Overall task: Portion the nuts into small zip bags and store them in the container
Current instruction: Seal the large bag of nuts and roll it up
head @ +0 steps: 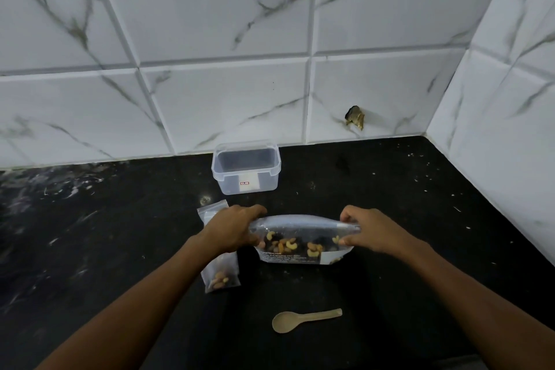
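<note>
A large pouch of mixed nuts (300, 242) stands on the black counter, its clear window showing cashews and dark pieces. My left hand (232, 227) grips the pouch's top left end and my right hand (368, 230) pinches its top right end. A small zip bag (220, 275) holding some nuts lies flat under my left wrist. Another small clear zip bag (211, 210) lies behind my left hand, partly hidden. A clear plastic container (245, 170) without a lid stands by the wall, with nothing visible inside.
A tan plastic spoon (303, 320) lies on the black counter (405, 234) nearer to me. White marble-look tiles form the back wall and a right-hand corner wall (495, 144). A chipped hole (355, 117) marks one back tile.
</note>
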`<control>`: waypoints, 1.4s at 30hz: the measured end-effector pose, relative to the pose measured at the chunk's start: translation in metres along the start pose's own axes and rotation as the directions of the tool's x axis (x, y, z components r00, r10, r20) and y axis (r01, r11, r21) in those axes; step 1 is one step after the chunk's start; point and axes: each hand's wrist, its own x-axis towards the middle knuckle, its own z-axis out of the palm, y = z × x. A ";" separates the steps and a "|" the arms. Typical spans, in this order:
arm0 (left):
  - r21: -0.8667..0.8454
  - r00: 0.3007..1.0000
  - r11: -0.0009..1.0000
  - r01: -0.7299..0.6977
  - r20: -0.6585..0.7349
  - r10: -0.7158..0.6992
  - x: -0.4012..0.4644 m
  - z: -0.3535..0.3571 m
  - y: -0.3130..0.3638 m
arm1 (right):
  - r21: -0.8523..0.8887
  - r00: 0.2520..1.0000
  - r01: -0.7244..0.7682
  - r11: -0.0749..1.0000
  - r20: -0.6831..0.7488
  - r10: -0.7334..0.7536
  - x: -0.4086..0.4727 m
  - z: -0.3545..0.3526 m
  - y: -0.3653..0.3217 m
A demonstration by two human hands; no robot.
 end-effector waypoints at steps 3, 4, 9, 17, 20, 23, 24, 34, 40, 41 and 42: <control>0.161 0.999 0.986 -0.047 0.016 0.045 0.005 0.001 0.000 | -0.122 0.993 0.046 0.991 0.117 -0.032 0.002 -0.001 -0.006; 0.189 0.999 0.981 -0.037 0.046 0.029 0.005 0.001 0.002 | -0.167 0.989 0.071 0.983 0.139 -0.048 0.004 -0.001 -0.008; 0.158 0.997 0.987 -0.019 0.071 0.008 0.012 0.007 0.016 | -0.263 0.989 0.114 0.958 0.124 -0.084 0.011 0.002 -0.012; -0.064 0.997 0.998 0.008 -0.075 -0.013 0.008 -0.005 0.013 | -0.182 0.989 0.150 0.972 0.037 -0.146 0.022 -0.019 -0.021; -0.032 0.983 0.999 -0.020 -0.186 0.014 0.011 -0.026 -0.004 | -0.192 0.988 0.152 0.970 -0.007 -0.156 0.033 -0.042 -0.042; -0.014 0.958 0.997 -0.078 -0.277 0.071 0.023 -0.062 -0.024 | -0.224 0.982 0.148 0.963 -0.079 -0.170 0.045 -0.075 -0.071; -0.027 0.950 0.995 -0.100 -0.298 0.088 0.028 -0.077 -0.031 | -0.244 0.977 0.151 0.958 -0.111 -0.182 0.050 -0.087 -0.081; -0.088 0.919 0.996 0.022 -0.390 -0.054 0.084 -0.155 -0.111 | -0.256 0.955 0.089 0.963 -0.252 -0.155 0.151 -0.136 -0.167; -0.146 0.933 0.983 0.113 -0.325 -0.155 0.104 -0.145 -0.150 | -0.109 0.971 0.025 0.994 -0.234 -0.050 0.213 -0.108 -0.171; -0.159 0.932 0.979 0.125 -0.319 -0.170 0.108 -0.142 -0.154 | -0.070 0.971 0.016 0.997 -0.235 -0.032 0.221 -0.103 -0.169; -0.173 0.933 0.976 0.134 -0.310 -0.183 0.111 -0.139 -0.158 | -0.029 0.971 0.003 1.000 -0.238 -0.010 0.227 -0.098 -0.166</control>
